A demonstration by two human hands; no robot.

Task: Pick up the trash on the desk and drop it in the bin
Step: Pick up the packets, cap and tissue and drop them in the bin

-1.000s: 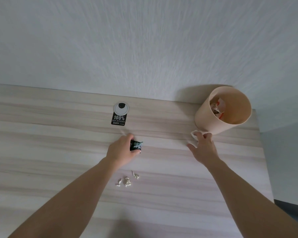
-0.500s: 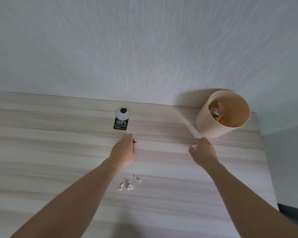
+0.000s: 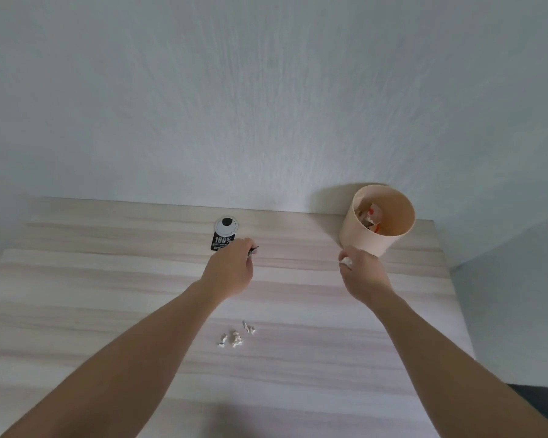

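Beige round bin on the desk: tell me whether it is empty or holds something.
Holds something: crumpled white and red scraps show inside the beige round bin. How deep they lie cannot be told.

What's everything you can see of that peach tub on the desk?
The bin is a small round open-topped tub, pale peach, smooth and plain, perhaps plastic or card. It stands upright at the far right corner of the desk, close to the wall. Inside lie crumpled white scraps with red-orange bits. The right hand, gripping a white wad, is just in front of its base; whether they touch is unclear.
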